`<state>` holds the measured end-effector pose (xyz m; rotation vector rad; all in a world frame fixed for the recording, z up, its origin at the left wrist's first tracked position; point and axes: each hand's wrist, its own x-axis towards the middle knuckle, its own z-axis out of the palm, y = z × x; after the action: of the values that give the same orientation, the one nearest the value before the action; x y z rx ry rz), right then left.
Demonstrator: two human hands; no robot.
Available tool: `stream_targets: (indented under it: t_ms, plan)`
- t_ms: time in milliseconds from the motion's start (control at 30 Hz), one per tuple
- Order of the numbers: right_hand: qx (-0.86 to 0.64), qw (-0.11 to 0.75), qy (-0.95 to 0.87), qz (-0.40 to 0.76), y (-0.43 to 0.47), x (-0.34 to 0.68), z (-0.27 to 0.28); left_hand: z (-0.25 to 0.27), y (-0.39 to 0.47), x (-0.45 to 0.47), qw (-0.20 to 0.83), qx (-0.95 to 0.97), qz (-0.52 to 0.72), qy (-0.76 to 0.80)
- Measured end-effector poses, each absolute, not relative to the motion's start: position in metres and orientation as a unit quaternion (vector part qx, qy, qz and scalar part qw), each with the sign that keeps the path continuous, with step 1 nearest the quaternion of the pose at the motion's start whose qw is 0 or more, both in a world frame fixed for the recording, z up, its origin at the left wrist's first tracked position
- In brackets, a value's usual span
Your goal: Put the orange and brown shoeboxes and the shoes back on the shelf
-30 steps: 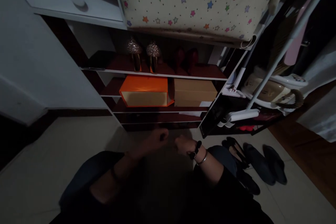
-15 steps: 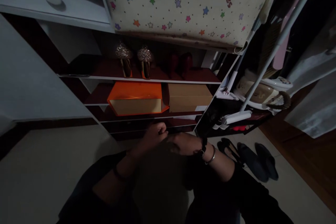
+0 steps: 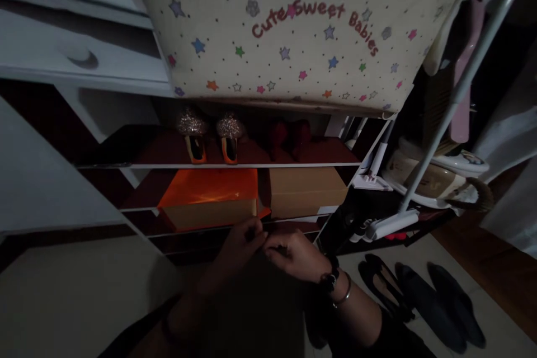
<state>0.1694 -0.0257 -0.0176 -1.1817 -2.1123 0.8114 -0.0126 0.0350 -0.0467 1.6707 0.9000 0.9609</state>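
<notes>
My left hand (image 3: 242,241) is in front of the low shelves with its fingers curled in and the thumb near the fingertips. Close beside it, my right hand (image 3: 297,257) is bent the same way, its thumb and forefinger pointing at the left hand. If anything is between the fingers, it is too dark and small to make out. Just behind the hands, an orange box (image 3: 210,187) lies on a shelf next to a brown cardboard box (image 3: 308,190). A dark bracelet and a silver bangle (image 3: 344,291) circle my right wrist.
Glittery shoes (image 3: 229,134) and dark red shoes (image 3: 289,137) stand on the upper shelf (image 3: 251,166). A star-printed cloth (image 3: 285,28) hangs above. To the right are a pale pole (image 3: 451,95), a pink-handled brush (image 3: 464,84) and dark shoes (image 3: 432,305) on the floor.
The view has tilted upward, so shelves and boxes sit lower in the picture. My right hand has turned, showing its thumb and forefinger; both hands remain close together.
</notes>
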Motion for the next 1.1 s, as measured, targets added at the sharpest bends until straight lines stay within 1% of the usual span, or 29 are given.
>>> stream_targets:
  t_ms: [133,200,267,400,467,567,667,733,933,1100]
  plan:
    - [-0.448,0.277,-0.794,0.303,-0.029,0.165,-0.027,-0.044,0.023,-0.010,0.518,0.663,0.400,0.363]
    - [-0.443,0.272,-0.811,0.269,-0.030,0.166,-0.031,-0.045,0.021,-0.013,0.513,0.669,0.389,0.371]
    - [-0.446,0.292,-0.821,0.204,-0.030,0.170,-0.035,-0.048,0.022,-0.022,0.504,0.664,0.387,0.394]
    - [-0.473,0.391,-0.788,0.034,-0.020,0.181,-0.037,-0.058,0.030,-0.048,0.526,0.594,0.425,0.435]
    - [-0.496,0.410,-0.764,-0.039,-0.010,0.186,-0.033,-0.063,0.032,-0.054,0.540,0.572,0.427,0.446]
    - [-0.551,0.363,-0.744,-0.110,0.005,0.190,-0.030,-0.075,0.030,-0.040,0.613,0.513,0.397,0.451]
    - [-0.587,0.300,-0.739,-0.136,0.012,0.193,-0.034,-0.088,0.029,-0.007,0.728,0.376,0.382,0.427]
    - [-0.592,0.272,-0.744,-0.148,0.010,0.198,-0.040,-0.092,0.033,0.017,0.770,0.283,0.395,0.414]
    - [-0.608,0.203,-0.748,-0.170,0.001,0.220,-0.046,-0.084,0.043,0.059,0.821,0.125,0.459,0.316]
    - [-0.611,0.172,-0.744,-0.210,0.004,0.243,-0.055,-0.083,0.027,0.069,0.839,0.103,0.435,0.310]
